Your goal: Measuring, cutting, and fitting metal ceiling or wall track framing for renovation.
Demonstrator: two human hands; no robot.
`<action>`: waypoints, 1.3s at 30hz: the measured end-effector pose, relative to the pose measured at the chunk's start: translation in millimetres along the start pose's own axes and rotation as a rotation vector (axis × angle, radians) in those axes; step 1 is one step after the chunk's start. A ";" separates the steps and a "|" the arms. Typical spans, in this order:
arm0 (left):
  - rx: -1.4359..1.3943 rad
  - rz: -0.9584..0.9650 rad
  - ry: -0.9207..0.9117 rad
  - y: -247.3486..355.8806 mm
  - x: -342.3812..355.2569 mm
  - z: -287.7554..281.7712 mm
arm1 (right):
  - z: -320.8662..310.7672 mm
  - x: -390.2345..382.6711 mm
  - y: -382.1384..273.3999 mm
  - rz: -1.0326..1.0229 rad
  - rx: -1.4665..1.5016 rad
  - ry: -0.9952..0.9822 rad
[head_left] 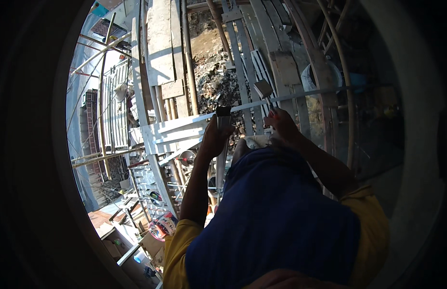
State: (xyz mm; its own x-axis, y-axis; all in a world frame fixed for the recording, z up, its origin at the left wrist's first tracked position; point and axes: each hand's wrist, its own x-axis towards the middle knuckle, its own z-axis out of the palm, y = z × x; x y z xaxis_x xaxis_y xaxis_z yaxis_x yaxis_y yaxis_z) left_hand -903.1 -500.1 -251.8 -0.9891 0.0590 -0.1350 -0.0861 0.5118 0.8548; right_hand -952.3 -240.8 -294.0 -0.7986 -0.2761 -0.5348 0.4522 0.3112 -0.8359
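Upright in my left hand (211, 135) is a long metal bar (224, 123) with a dark top end, my fingers wrapped round it. My right hand (281, 123) grips a red-handled tool with a square grey blade (263, 88), which looks like a trowel and points away from me. Behind both hands a long, narrow pale strip (255, 104) runs crosswise, close to the bar's top. My feet and legs are mostly hidden by my blue top.
Wooden planks (161, 43) and poles lie lengthwise beyond my hands, with rubble (209, 82) visible in the gaps below. Pole scaffolding (105, 48) stands at the left. Cluttered material and buckets (163, 224) are below left. A large pale tub (320, 74) sits at the right.
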 end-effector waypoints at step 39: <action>0.120 -0.103 0.329 -15.7 -48.6 -0.2 | 14.2 -25.6 -18.0 -0.295 -0.379 -0.232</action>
State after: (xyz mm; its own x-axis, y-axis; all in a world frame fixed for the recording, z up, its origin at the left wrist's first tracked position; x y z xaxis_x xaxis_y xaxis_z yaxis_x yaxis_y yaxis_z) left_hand -853.7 -511.1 -258.6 -0.9631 -0.2672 -0.0326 -0.1924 0.5986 0.7776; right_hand -934.4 -252.3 -267.0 -0.7419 -0.5822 -0.3328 0.0120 0.4846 -0.8746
